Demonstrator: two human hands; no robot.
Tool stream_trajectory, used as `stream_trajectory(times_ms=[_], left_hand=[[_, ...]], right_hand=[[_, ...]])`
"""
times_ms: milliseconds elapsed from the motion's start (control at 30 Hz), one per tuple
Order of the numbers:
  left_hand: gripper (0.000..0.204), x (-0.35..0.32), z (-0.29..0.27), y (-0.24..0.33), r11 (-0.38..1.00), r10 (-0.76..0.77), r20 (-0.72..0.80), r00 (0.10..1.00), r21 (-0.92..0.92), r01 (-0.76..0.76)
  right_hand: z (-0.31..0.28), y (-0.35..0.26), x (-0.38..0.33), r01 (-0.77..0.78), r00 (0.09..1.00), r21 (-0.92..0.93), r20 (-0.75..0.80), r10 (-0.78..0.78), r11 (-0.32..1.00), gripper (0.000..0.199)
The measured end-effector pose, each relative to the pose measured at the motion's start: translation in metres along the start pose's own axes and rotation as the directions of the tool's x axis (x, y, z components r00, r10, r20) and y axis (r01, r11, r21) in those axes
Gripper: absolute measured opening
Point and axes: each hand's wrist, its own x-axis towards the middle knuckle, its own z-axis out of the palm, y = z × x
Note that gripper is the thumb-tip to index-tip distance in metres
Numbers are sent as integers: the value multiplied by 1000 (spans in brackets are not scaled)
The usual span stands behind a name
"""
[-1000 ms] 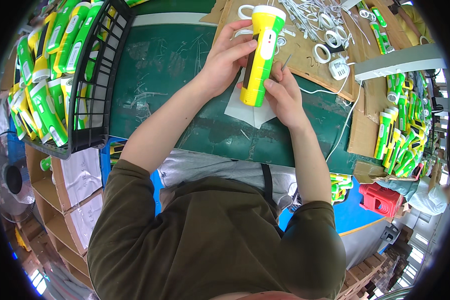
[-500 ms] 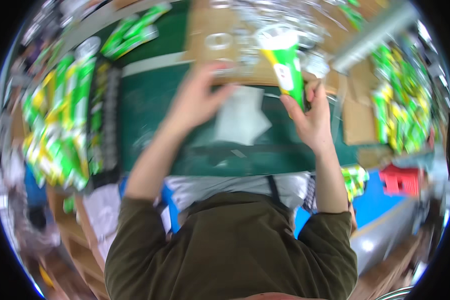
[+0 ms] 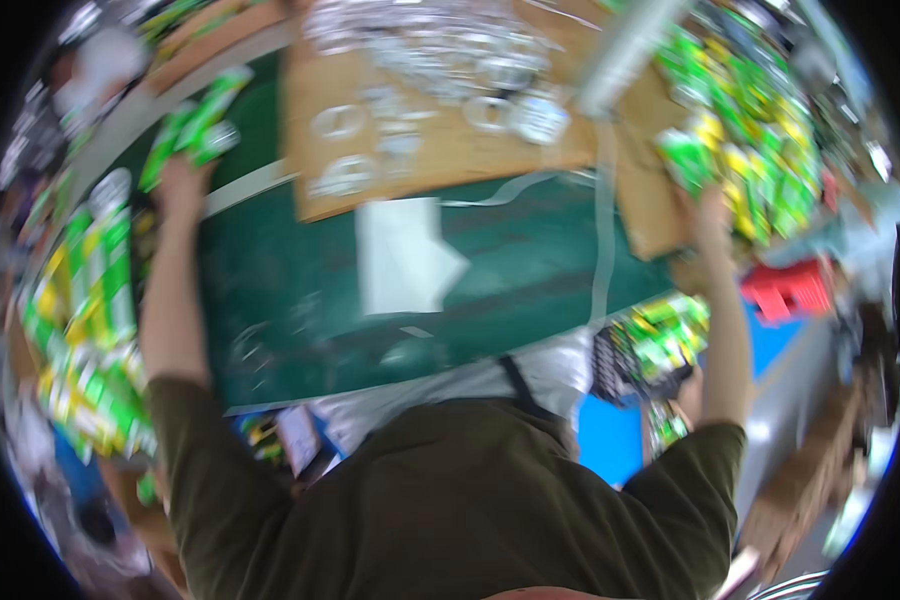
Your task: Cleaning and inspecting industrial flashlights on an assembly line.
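Note:
Far out on the left, my left hand [image 3: 183, 180] is at the near ends of several green tubes [image 3: 208, 115] lying on the dark green table [image 3: 300, 260]. Its fingers are smeared by motion, so whether they grip a tube is unclear. On the other side, my right hand [image 3: 708, 215] is stretched out to the near edge of a heap of green, yellow and white tubes [image 3: 765, 165]. A green and white tube [image 3: 685, 155] shows right at its fingertips; blur hides whether it is held. A white sheet [image 3: 395, 260] with a pointed right edge lies between my arms.
Clear ring-shaped pieces [image 3: 340, 122] and shiny clear parts cover a cardboard sheet [image 3: 440, 160] at the back. A grey post [image 3: 630, 50] rises beside it. More tubes [image 3: 90, 330] are heaped at left. A red plastic bin [image 3: 785, 290] and a dark crate of packs [image 3: 660, 340] stand at right.
My right hand has gone from mid-table with an upright tube to the right-hand heap. My left hand has moved from beside the white sheet to the tubes at far left. The view has shifted.

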Motion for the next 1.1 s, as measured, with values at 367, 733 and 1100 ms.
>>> stream_trajectory(times_ms=[367, 733, 1100], left_hand=[[53, -46, -42, 59, -83, -264, 141, 954, -989, 123], [41, -145, -93, 184, -531, 543, 516, 662, -400, 747], [61, -158, -71, 186, -366, 336, 630, 700, -597, 714]], right_hand=[[-22, -62, 42, 89, 976, 203, -215, -44, 975, 52], [-197, -258, -6, 347, 936, 910, -320, -146, 228, 33], [-175, -379, -46, -328, 792, 907, 113, -600, -262, 20]])
